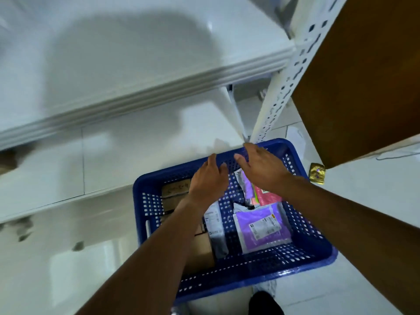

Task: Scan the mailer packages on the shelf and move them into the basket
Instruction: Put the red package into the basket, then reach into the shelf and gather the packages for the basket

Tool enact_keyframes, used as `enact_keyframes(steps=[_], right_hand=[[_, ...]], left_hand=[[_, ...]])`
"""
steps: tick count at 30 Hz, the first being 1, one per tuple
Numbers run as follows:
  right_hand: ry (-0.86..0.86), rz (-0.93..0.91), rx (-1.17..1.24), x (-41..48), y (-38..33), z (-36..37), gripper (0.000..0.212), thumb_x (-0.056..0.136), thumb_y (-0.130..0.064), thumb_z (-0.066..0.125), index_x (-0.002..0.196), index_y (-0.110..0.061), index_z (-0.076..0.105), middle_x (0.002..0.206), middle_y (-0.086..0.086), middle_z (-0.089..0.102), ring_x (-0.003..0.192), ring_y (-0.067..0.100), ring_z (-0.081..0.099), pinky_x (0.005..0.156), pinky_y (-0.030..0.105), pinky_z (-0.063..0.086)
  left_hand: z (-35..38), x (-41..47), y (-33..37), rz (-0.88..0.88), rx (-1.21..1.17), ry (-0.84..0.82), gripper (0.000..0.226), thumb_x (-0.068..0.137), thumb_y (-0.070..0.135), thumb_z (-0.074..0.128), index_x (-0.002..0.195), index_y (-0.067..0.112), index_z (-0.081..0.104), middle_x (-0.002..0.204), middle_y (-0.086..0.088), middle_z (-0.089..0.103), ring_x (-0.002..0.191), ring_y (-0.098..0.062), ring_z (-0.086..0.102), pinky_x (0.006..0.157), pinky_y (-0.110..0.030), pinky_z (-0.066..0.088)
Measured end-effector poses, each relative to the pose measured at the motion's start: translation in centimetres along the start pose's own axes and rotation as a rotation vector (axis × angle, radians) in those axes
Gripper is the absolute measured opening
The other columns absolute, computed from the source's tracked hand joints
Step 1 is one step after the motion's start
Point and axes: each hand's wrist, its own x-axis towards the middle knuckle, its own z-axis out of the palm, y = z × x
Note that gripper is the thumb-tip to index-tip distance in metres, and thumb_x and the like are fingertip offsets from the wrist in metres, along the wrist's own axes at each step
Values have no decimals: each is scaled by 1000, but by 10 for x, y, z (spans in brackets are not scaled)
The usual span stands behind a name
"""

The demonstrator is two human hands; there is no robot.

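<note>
Deposit step looks finished: left hand and right hand hover above basket, fingers extended and empty, mailer packages lying inside; next move likely requires reaching toward shelf.

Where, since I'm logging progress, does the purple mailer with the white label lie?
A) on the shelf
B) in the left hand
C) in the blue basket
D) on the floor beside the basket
C: the purple mailer lies flat inside the blue basket, and the open left hand holds nothing.
</note>
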Motion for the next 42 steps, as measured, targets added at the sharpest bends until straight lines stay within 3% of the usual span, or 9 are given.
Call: enact_keyframes(steps=[6, 11, 17, 22, 27, 35, 38, 42], right_hand=[[-51, -53, 8, -40, -84, -67, 59, 103, -47, 39, 149, -11, 35, 152, 9, 44, 134, 28, 46, 108, 40, 39], [-53, -107, -36, -77, -146, -135, 53, 104, -43, 40, 146, -11, 41, 150, 7, 47, 131, 26, 49, 106, 33, 38], [13, -144, -70, -114, -219, -206, 45, 103, -43, 42, 134, -12, 53, 136, 7, 60, 121, 27, 56, 98, 34, 43], [34, -202, -118, -142, -269, -254, 45, 103, -46, 39, 131, -14, 55, 131, 5, 63, 116, 26, 57, 90, 32, 41], [114, -274, -83, -172, -325, -306, 41, 102, -49, 39, 119, -18, 58, 117, -1, 65, 100, 23, 57, 81, 32, 41], [233, -414, -77, -208, -402, -370, 39, 101, -50, 40, 101, -18, 61, 99, 3, 66, 90, 26, 58, 77, 36, 46], [249, -475, -92, -220, -431, -393, 44, 101, -52, 38, 93, -18, 65, 95, 0, 70, 89, 25, 61, 79, 36, 49], [346, -618, -102, -244, -480, -421, 48, 101, -50, 39, 87, -25, 76, 79, -9, 75, 84, 15, 67, 82, 36, 54]], left_hand=[[-91, -71, 2, -28, -57, 37, 46, 106, 41, 32, 141, 15, 47, 136, -11, 58, 122, -29, 54, 102, -39, 42], [-179, -133, 9, -9, -35, 106, 44, 107, 37, 32, 140, 13, 51, 140, -10, 57, 126, -32, 51, 108, -40, 38], [-259, -193, 23, -22, -47, 210, 37, 105, 40, 27, 103, 18, 57, 112, -12, 67, 105, -32, 59, 87, -36, 41], [-324, -233, 46, 14, -35, 294, 41, 105, 40, 30, 119, 16, 60, 114, -9, 69, 109, -33, 59, 90, -38, 44], [-394, -274, 72, 53, -59, 378, 39, 103, 42, 31, 119, 21, 60, 98, -3, 70, 103, -28, 60, 88, -38, 47], [-498, -333, 109, 103, 95, 444, 51, 108, 41, 21, 146, 17, 46, 149, -8, 49, 134, -32, 46, 113, -42, 31], [-532, -351, 115, 95, 25, 518, 58, 107, 49, 21, 146, 16, 47, 151, -9, 48, 139, -31, 41, 116, -43, 27], [-571, -377, 128, 172, 108, 525, 63, 105, 55, 19, 143, 17, 52, 145, -11, 53, 134, -34, 46, 112, -46, 34]])
